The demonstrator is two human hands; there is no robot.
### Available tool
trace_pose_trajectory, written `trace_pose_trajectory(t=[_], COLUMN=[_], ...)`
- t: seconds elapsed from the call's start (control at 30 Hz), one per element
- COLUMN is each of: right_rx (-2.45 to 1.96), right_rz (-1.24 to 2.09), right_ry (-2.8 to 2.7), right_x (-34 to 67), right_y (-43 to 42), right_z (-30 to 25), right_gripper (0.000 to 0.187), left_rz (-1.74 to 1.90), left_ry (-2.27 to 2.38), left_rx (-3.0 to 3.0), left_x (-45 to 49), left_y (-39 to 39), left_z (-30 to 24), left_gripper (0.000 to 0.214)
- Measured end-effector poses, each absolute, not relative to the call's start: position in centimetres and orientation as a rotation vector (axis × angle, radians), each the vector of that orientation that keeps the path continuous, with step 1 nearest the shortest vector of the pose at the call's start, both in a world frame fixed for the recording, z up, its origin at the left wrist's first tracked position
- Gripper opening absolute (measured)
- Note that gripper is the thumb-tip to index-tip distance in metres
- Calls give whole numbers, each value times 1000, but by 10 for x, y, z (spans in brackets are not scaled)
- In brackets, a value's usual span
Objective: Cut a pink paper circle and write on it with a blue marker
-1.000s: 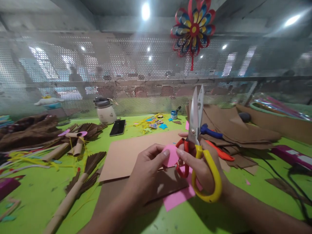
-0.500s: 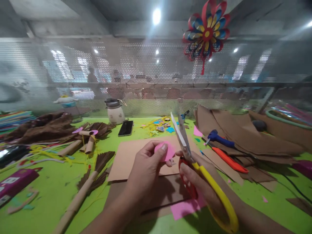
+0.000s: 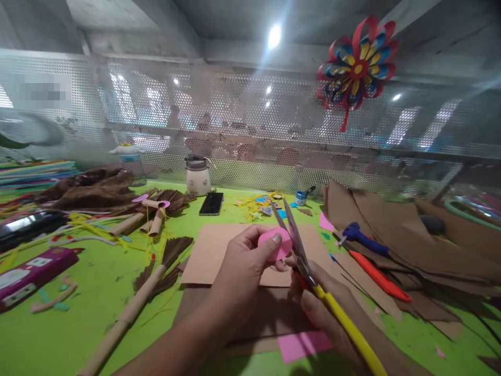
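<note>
My left hand [image 3: 245, 263] pinches a rounded piece of pink paper [image 3: 278, 243] between thumb and fingers, above the brown cardboard sheets [image 3: 213, 253]. In my right hand [image 3: 324, 295] is a pair of scissors [image 3: 299, 250] with yellow and red handles, its blades slightly apart and pointing up and away. The blades are close to the right edge of the pink paper; whether they touch it I cannot tell. Below my right hand lies a pink paper strip [image 3: 303, 345], partly over the cardboard's front edge.
On the green table [image 3: 102, 292], a cardboard-tube broom shape [image 3: 135, 303] lies left, with a phone [image 3: 212, 203] and jar [image 3: 198, 175] behind. To the right are a blue glue gun [image 3: 364, 239], an orange cutter [image 3: 379, 277] and stacked brown paper [image 3: 376, 219]. A paper flower [image 3: 358, 68] hangs above.
The view has shifted, so the surroundings appear further right. The scissors have turned, showing their yellow handle more edge-on. Both hands keep their holds, the scissor blades still near the pink paper.
</note>
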State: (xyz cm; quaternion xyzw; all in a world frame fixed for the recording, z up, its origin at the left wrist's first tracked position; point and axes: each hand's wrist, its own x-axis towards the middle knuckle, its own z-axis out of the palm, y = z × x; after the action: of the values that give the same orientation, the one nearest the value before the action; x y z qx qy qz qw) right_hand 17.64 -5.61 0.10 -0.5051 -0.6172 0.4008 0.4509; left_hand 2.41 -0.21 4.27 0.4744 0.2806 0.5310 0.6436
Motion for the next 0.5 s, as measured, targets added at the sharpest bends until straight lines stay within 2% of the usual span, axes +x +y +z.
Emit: trace_pose_trajectory(t=[0.5], right_rx=[-1268], right_rz=[943], right_ry=[-1574], right_x=[178], right_y=[-58], right_z=[2], right_gripper=[69], left_rz=[1193], left_ry=[640], left_rx=[1162], left_x=[22], left_y=[-1], left_z=[40], left_gripper=[17])
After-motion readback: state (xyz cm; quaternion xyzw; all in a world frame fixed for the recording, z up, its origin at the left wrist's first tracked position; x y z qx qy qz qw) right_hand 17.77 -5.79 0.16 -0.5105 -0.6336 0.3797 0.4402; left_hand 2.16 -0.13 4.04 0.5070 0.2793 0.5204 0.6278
